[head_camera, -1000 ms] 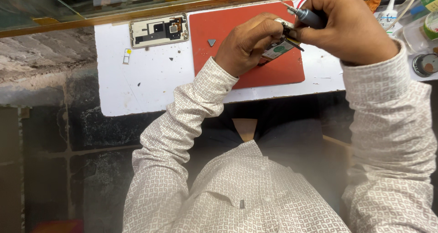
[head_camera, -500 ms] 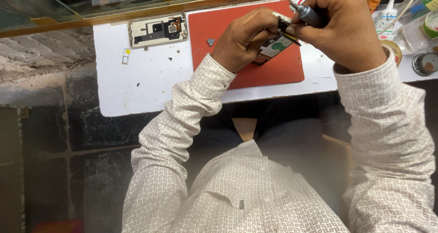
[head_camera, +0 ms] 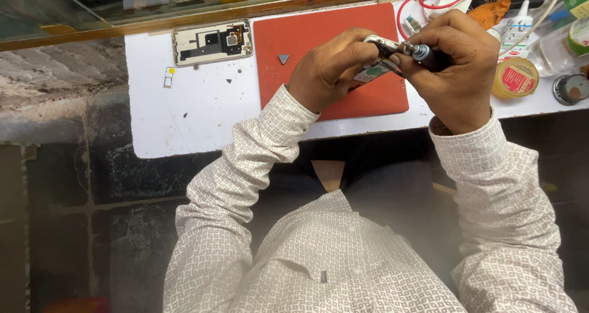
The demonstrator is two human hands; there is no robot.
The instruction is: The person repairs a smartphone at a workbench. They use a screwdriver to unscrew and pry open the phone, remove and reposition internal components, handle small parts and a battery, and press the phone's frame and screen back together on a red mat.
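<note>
My left hand [head_camera: 326, 68] grips an opened phone body [head_camera: 375, 68] and holds it tilted above the red work mat [head_camera: 319, 34]. My right hand [head_camera: 457, 64] is closed around a dark screwdriver handle [head_camera: 423, 52], whose tip meets the phone's upper edge. A small grey triangular pick [head_camera: 283, 58] lies on the mat to the left of my left hand. A phone back frame [head_camera: 211, 41] lies flat on the white table top [head_camera: 178, 117], left of the mat.
A tiny card tray [head_camera: 168, 77] lies on the white top at left. At right stand a round yellow tin [head_camera: 515, 78], a white glue bottle [head_camera: 516, 28], a dark round lid [head_camera: 570, 88] and red wires [head_camera: 429, 0]. A wooden ledge [head_camera: 184, 19] borders the far edge.
The view shifted left, so the hands sit more central. Both hands keep hold of the phone and screwdriver, with the phone turned slightly.
</note>
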